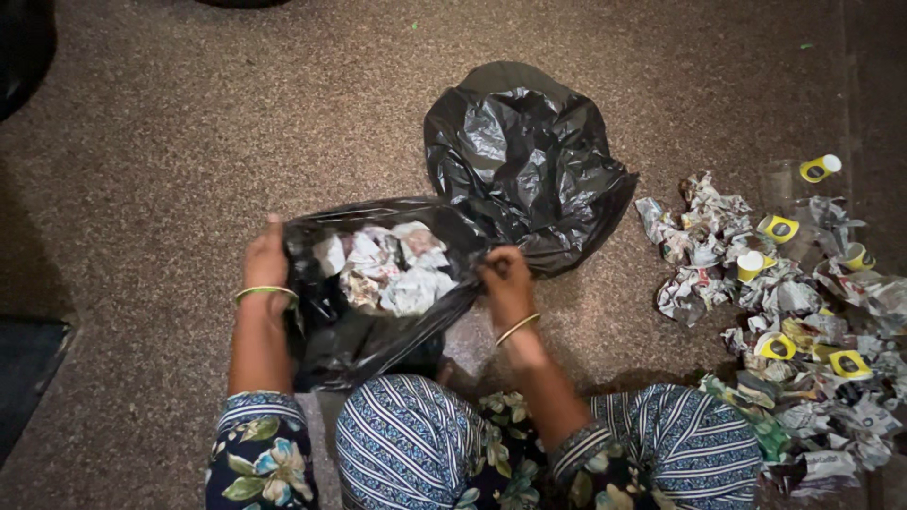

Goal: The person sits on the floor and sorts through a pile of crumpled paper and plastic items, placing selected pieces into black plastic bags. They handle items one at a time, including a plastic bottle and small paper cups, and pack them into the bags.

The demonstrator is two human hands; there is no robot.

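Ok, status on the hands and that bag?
Left hand and right hand grip bag mouth, open. Crumpled paper inside. Litter pile right; nothing blocking.

Dim, warm overhead light; dark corners

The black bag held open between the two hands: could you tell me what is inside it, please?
Inside the black bag, crumpled newspaper balls show at the mouth. Anything beneath them is hidden by the paper and plastic.

Crumpled paper (387, 269) in bag (359, 349)
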